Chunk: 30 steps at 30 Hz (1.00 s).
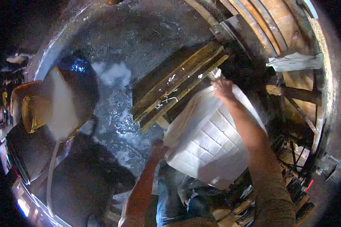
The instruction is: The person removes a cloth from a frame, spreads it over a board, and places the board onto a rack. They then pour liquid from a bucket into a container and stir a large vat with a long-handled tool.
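A large white piece with a grid-like quilted pattern (216, 140) is tilted in front of my body, its surface partly in shadow. I cannot make out its exact kind. At its upper edge my right hand (222, 89) is closed on it, beside a small crumpled white bit (215, 73). My left hand (158, 149) grips the lower left edge; its fingers are dark and partly hidden. Just beyond the piece stands a long brown wooden trough-like stand (178, 83), with white specks and a small bent white wire on it.
Wet, pale-splashed floor (121, 117) lies beyond the stand. At left are a yellowish-brown container (36, 108) and a blurred pale shape with a long thin handle (60, 102). A white cloth (296, 62) hangs at right near wooden boards (265, 28). Scrap wood (244, 206) lies lower right.
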### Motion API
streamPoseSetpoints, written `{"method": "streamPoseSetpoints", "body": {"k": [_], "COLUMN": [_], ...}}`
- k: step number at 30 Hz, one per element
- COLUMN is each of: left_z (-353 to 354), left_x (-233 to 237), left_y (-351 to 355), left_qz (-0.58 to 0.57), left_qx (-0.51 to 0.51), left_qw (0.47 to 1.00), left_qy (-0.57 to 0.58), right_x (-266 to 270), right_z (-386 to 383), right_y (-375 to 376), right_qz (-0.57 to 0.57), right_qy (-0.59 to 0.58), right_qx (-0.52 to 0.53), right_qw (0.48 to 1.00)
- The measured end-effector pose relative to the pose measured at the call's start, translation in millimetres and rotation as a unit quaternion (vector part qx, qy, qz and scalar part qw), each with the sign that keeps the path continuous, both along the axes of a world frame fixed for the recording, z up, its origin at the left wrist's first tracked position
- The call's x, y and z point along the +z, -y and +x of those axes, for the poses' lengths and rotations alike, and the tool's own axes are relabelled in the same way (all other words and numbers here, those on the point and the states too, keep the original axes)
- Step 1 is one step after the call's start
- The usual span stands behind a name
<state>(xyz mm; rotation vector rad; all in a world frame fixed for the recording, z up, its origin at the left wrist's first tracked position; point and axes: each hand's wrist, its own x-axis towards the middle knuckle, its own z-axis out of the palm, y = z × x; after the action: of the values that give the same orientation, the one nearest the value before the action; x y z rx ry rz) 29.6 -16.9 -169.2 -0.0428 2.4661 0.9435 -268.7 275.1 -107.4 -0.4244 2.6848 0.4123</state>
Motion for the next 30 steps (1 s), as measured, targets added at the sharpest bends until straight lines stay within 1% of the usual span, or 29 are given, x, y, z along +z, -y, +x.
{"method": "streamPoseSetpoints", "body": {"k": [1,2,3,4,5,6,7,8,9,11,12,13,15,16,17,18,19,20,21,22,23,25,26,27,29,30], "left_z": [2.6,-1.2,-5.7,-10.2,-8.4,-2.8,5.0,12.6,19.9,38.3,47.4,60.8,100.1,104.5,112.6,134.6,160.2,183.8,197.7,211.1,249.9,306.3,324.0,343.6,380.4,388.1], "left_x": [8.8,23.7,41.5,67.9,78.9,88.1,95.8,100.1,109.7,133.5,152.7,166.6,167.4,188.5,210.7,202.9,192.8,191.1,217.9,245.4,211.3,204.4,240.1,265.3,311.4,341.8], "left_y": [7.4,14.1,19.8,26.9,29.1,30.5,31.5,36.6,32.1,13.2,0.9,-13.5,-37.8,-56.7,-75.9,-92.6,-115.4,-139.7,-162.0,-184.4,-216.9,-279.1,-304.9,-336.2,-396.7,-404.2], "left_qz": [-0.004,0.124,0.251,0.219,0.218,0.177,0.137,0.103,0.099,0.078,0.056,0.081,0.099,0.113,0.125,0.258,0.310,0.363,0.442,0.460,0.508,0.609,0.662,0.662,0.666,0.665], "left_qx": [-0.004,0.080,0.162,0.135,0.131,0.138,0.144,0.085,0.080,0.095,0.072,0.108,0.070,0.038,0.004,-0.041,-0.042,-0.043,0.001,0.086,-0.013,-0.097,-0.083,-0.090,-0.154,-0.173], "left_qw": [1.000,0.989,0.954,0.963,0.964,0.972,0.978,0.991,0.992,0.992,0.996,0.989,0.990,0.989,0.985,0.964,0.948,0.928,0.885,0.812,0.821,0.753,0.685,0.683,0.651,0.641], "left_qy": [0.002,-0.002,-0.009,0.084,0.079,0.069,0.058,0.025,0.017,-0.015,0.009,0.054,0.066,0.092,0.120,-0.047,-0.062,-0.075,0.147,0.348,0.258,0.230,0.293,0.294,0.331,0.342], "right_x": [-1.7,-4.9,20.1,34.7,49.3,52.9,56.6,60.4,86.7,119.2,123.2,128.3,179.4,180.6,175.4,188.6,202.1,219.4,236.3,255.3,285.1,334.1,358.8,381.7,428.1,448.8], "right_z": [-2.7,-3.8,-14.3,-18.9,-23.5,-31.2,-38.9,-46.6,-39.7,-7.8,8.4,23.9,72.6,84.8,104.7,124.9,148.1,176.9,205.6,235.9,262.7,318.9,345.8,372.7,417.0,441.4], "right_y": [-10.7,-30.1,-36.3,-47.5,-58.8,-76.2,-93.6,-111.1,-111.0,-106.1,-122.7,-141.0,-144.2,-171.8,-205.5,-229.1,-251.7,-272.2,-295.5,-319.1,-334.1,-367.5,-384.3,-401.1,-422.6,-433.6], "right_qz": [0.066,0.035,0.069,0.034,-0.009,-0.098,-0.196,-0.288,-0.307,-0.441,-0.480,-0.542,-0.589,-0.601,-0.633,-0.639,-0.642,-0.672,-0.699,-0.750,-0.752,-0.748,-0.745,-0.744,-0.730,-0.721], "right_qy": [0.028,-0.035,-0.034,-0.112,-0.189,-0.189,-0.196,-0.211,-0.162,-0.236,-0.232,-0.192,-0.160,-0.171,-0.189,-0.203,-0.216,-0.226,-0.235,-0.208,-0.225,-0.264,-0.281,-0.299,-0.330,-0.349], "right_qx": [-0.020,-0.002,-0.005,-0.042,-0.076,-0.151,-0.223,-0.284,-0.358,-0.430,-0.444,-0.490,-0.533,-0.558,-0.510,-0.511,-0.513,-0.474,-0.433,-0.385,-0.375,-0.360,-0.354,-0.345,-0.340,-0.338], "right_qw": [0.997,0.999,0.997,0.992,0.979,0.965,0.935,0.890,0.867,0.752,0.720,0.655,0.586,0.546,0.550,0.539,0.527,0.523,0.518,0.496,0.493,0.490,0.490,0.488,0.492,0.494]}}
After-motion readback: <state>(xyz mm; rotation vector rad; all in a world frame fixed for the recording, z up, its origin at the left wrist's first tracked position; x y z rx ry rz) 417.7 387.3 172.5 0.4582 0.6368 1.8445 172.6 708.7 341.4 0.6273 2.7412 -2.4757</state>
